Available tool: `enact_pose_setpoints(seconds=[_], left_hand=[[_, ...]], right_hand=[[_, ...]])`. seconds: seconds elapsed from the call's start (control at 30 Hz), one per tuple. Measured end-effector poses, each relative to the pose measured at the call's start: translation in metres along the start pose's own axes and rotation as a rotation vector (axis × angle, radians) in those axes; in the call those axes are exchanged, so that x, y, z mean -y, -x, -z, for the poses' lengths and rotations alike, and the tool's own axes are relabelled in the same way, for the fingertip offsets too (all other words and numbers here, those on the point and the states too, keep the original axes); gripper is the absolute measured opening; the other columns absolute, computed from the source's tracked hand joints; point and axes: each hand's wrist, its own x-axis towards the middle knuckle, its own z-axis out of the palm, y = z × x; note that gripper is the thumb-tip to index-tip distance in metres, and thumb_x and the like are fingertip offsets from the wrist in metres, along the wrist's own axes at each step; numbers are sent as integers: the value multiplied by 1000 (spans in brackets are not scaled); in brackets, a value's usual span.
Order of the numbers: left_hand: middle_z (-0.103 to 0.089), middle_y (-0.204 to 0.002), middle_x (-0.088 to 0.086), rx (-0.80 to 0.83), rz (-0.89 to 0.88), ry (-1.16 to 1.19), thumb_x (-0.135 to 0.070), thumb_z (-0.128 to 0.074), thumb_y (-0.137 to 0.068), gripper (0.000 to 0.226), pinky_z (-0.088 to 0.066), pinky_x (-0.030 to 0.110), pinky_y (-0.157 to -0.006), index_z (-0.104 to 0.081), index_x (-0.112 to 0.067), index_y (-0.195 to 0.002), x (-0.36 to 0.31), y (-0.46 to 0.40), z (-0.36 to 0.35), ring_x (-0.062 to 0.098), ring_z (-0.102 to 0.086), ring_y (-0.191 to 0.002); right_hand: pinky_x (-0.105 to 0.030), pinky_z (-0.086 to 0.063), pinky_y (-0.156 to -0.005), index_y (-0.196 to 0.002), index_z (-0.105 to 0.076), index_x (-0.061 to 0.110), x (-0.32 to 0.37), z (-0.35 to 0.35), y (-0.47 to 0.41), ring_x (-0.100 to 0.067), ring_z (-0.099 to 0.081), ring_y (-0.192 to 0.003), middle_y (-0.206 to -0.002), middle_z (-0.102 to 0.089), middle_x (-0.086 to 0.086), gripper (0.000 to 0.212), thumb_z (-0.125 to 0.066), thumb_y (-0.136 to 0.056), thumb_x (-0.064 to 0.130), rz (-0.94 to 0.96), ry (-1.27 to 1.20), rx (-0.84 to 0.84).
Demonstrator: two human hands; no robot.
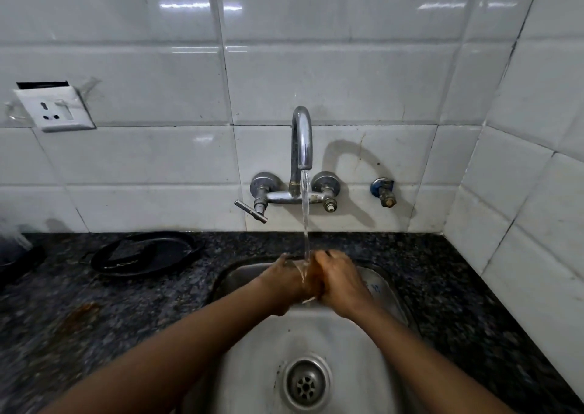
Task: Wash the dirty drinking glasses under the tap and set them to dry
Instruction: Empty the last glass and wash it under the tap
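My left hand (282,282) and my right hand (341,282) are pressed together over the back of the steel sink (316,334). Both wrap a clear drinking glass (304,274), which is mostly hidden by my fingers; only wet glints of it show between my palms. Water (305,217) runs in a thin stream from the chrome wall tap (302,138) straight onto the glass and my fingers. I see no other glasses in this view.
The sink drain (306,383) lies near the bottom. A black round pan (145,252) rests on the dark granite counter (442,271) to the left. The tap lever (251,211) sticks out left; a spare valve (384,192) and a wall socket (55,108) sit on the tiles.
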Motion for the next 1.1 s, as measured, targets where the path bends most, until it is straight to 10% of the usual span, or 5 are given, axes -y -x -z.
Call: enact_pose_setpoints(seconds=[0.1, 0.37, 0.67, 0.97, 1.1], left_hand=[[-15, -156, 6, -45, 3, 18, -8, -54, -88, 66, -18, 53, -114, -25, -23, -145, 4, -16, -12, 27, -12, -145], [-66, -97, 17, -327, 297, 2001, 11, -44, -77, 33, -51, 38, -79, -65, -3, -99, 15, -9, -31, 28, -62, -92], [-70, -95, 17, -622, 1201, 2047, -29, -66, -83, 24, -55, 43, -86, -59, -17, -64, -15, -61, -52, 31, -66, -91], [-58, -71, 7, -591, 721, 2244, -35, -72, -76, 27, -50, 33, -70, -60, -11, -80, -5, -64, -58, 20, -56, -69], [-56, -64, 6, -590, 779, 2096, -40, -69, -78, 31, -49, 35, -70, -55, -16, -64, 0, -73, -53, 22, -55, -64]], right_hand=[[-35, -43, -97, -125, -46, 19, -6, 1, -4, -26, -45, -119, -125, -51, -10, 60, -74, -72, 19, 7, 24, -12], [-34, -44, -82, -126, -38, 25, -7, 10, 16, -31, -52, -109, -120, -51, -12, 80, -77, -59, 48, -179, 53, 89], [-42, -48, -80, -130, -44, 13, 37, -28, 41, -32, -62, -88, -104, -59, -19, 75, -79, -64, 23, -88, 536, -7], [-47, -56, -79, -126, -33, 15, -16, -17, 27, -28, -68, -78, -94, -68, -12, 60, -70, -79, 8, -468, -1081, 436], [-42, -55, -74, -117, -40, 14, -7, -18, 22, -26, -66, -77, -94, -65, -14, 59, -75, -70, 9, -500, -874, 285]])
